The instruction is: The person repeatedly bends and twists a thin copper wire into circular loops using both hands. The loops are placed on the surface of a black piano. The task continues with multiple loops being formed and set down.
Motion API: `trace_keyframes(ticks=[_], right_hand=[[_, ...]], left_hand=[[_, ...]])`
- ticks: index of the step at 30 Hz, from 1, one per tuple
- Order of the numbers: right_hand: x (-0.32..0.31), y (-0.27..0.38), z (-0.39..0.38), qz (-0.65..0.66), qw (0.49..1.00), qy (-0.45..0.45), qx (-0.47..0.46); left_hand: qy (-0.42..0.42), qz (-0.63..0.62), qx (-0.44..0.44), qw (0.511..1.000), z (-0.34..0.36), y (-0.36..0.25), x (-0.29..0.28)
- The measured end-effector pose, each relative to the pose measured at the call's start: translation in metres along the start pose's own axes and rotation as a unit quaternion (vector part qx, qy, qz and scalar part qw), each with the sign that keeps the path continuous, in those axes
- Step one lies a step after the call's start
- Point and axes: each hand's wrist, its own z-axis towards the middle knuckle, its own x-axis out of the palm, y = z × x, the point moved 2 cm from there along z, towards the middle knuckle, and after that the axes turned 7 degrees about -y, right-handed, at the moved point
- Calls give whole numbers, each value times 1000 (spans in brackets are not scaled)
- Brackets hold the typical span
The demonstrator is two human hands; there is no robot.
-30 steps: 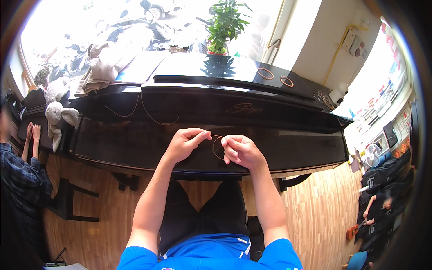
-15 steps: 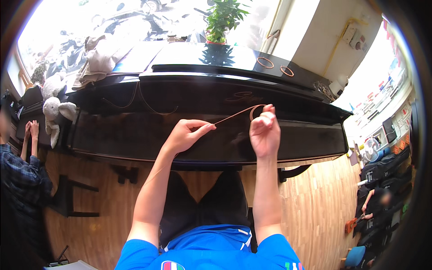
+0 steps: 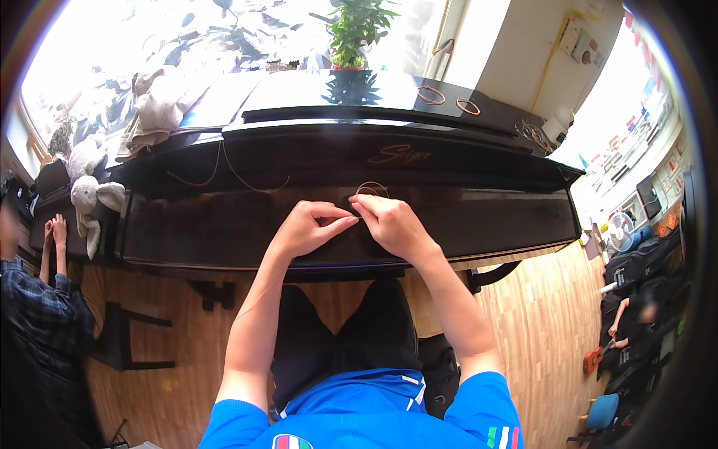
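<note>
Above the closed black piano (image 3: pixel 247 232), my hands have come almost together. My left hand (image 3: pixel 308 228) pinches a thin copper-coloured string between thumb and fingertips. Fingers closed, my right hand (image 3: pixel 395 224) grips the same string (image 3: pixel 372 183), a small loop of which stands up over its fingertips. A fine strand also trails down along my left forearm. The short stretch between the two pinches is partly hidden by the fingers.
Two copper-coloured coils (image 3: pixel 417 92) lie on the piano lid, beside a potted plant (image 3: pixel 357 34). Loose strands hang at the piano's left front. A grey plush toy (image 3: pixel 87 198) and cloth (image 3: pixel 153 105) sit left. One person's hands (image 3: pixel 56 228) are at far left; another person holds a small guitar (image 3: pixel 591 361).
My right hand has moved left and down toward my left hand, turning its back upward. The long stretched span of string is now short. My left hand stays nearly in place, still pinching.
</note>
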Motion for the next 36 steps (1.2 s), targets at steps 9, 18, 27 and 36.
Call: trace_keyframes(ticks=[9,18,27,36], right_hand=[[-28,-2,17,153,913,303,225],[-35,-3,16,233,885,343,210],[-11,-17,2,566,723,288,273],[29,-24,-17,772,569,96,266]], left_hand=[[4,-66,-32,997,1,1,1],[9,-61,-47,997,2,-1,-4],[51,-115,25,992,4,9,-8],[37,-179,-43,982,2,0,-7]])
